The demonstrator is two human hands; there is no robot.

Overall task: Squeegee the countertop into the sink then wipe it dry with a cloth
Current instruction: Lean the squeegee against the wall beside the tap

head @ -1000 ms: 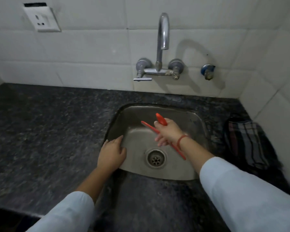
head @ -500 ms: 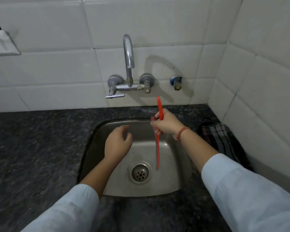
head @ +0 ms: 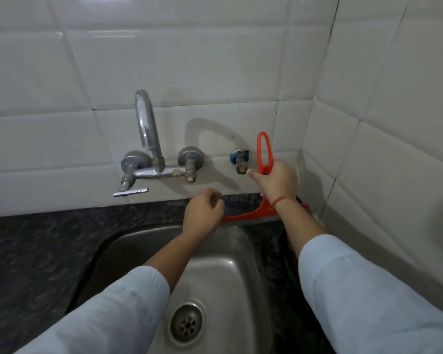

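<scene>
The fingers (head: 279,186) of my right hand (head: 276,180) are wrapped tight around the handle of one orange plastic squeegee (head: 262,159), its blade edge down on the dark speckled stone counter (head: 36,251) behind the sink, close to the corner. My left hand (head: 202,215) hovers beside the blade, fingers loosely curled, gripping nothing. I count one stainless steel sink (head: 223,264) with one round drain (head: 187,323), one chrome wall faucet (head: 149,149), one small blue-collared tap (head: 239,159). White glossy tiles (head: 164,60) cover both walls.
</scene>
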